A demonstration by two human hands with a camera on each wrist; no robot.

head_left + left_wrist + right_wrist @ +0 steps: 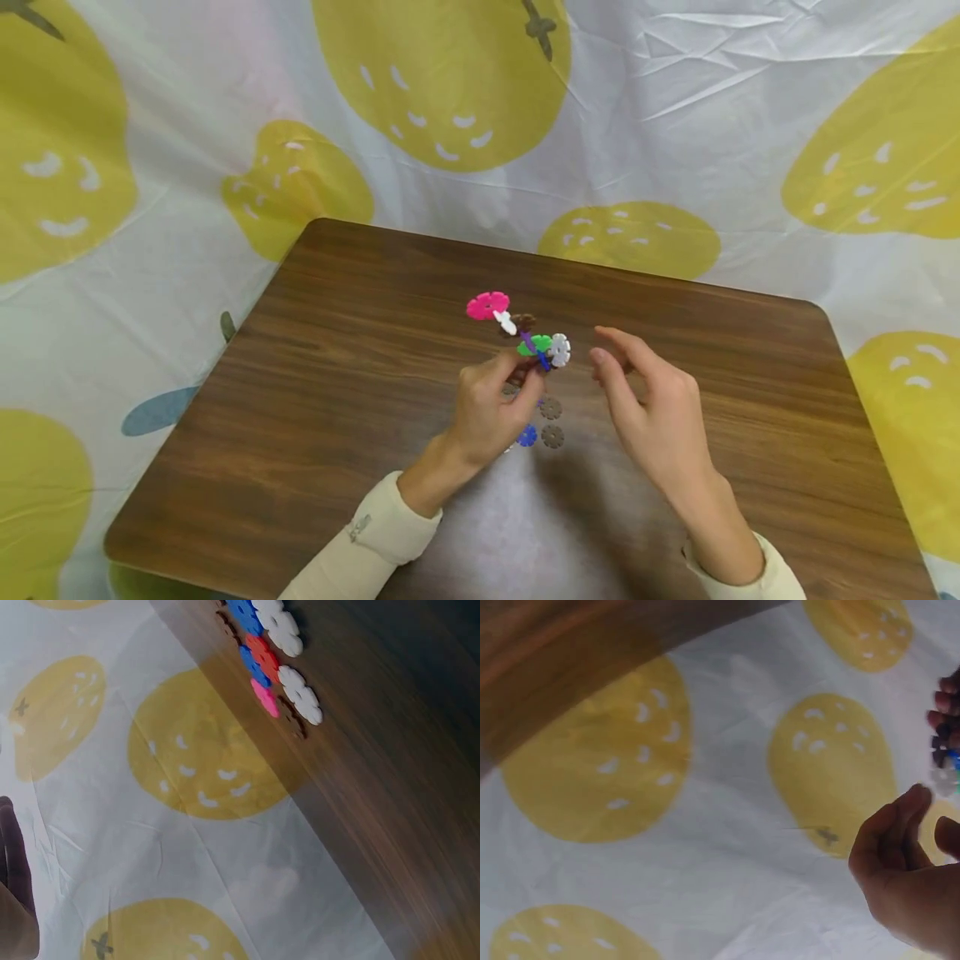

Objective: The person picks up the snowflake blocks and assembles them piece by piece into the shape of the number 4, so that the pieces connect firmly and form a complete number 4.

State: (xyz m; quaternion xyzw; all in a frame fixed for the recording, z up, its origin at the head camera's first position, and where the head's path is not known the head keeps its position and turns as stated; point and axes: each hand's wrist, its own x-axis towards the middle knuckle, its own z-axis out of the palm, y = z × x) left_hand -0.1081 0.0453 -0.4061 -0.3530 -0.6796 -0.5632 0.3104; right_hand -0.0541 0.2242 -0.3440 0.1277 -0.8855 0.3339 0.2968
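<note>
A chain of plastic snowflake discs (pixel 535 344) rises over the brown table (pixel 337 350), with a pink disc (pixel 487 306) at its far end and a white disc (pixel 559 350) at its right. My left hand (pixel 528 379) pinches the chain at its near end. My right hand (pixel 603 350) hovers just right of the white disc, fingers loosely curled and holding nothing. In the right wrist view, the right hand (pixel 919 825) is apart from the white disc (pixel 945 778). The left wrist view shows only a bit of finger (pixel 11 862) at its left edge.
Loose discs lie on the table near my hands: a brown disc (pixel 551 408), a blue one (pixel 527 435) and another brown one (pixel 552 437). A cluster of discs (pixel 277 660) shows in the left wrist view. A white cloth with yellow fruit (pixel 442 83) surrounds the table.
</note>
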